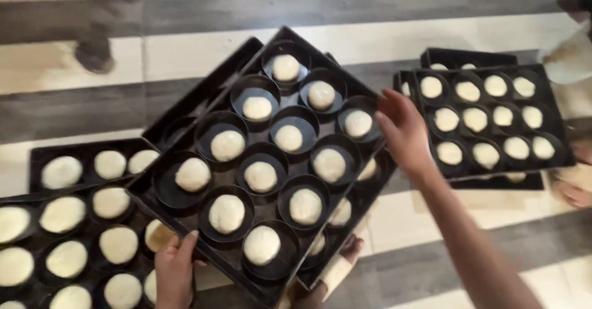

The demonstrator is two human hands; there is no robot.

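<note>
I hold the black metal baking tray with twelve round cups of pale dough balls [265, 161] tilted above another tray [351, 222], my left hand [174, 269] gripping its near edge, my right hand [404, 133] closed on the far edge. If it tilts more, I think the dough could slide out onto the striped floor [185, 44].

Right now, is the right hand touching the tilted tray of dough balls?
Touching. The head view shows the right hand with fingers wrapped over the edge of the top black tray.

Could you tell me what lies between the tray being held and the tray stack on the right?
In the head view, only the right hand and bare striped floor.
</note>
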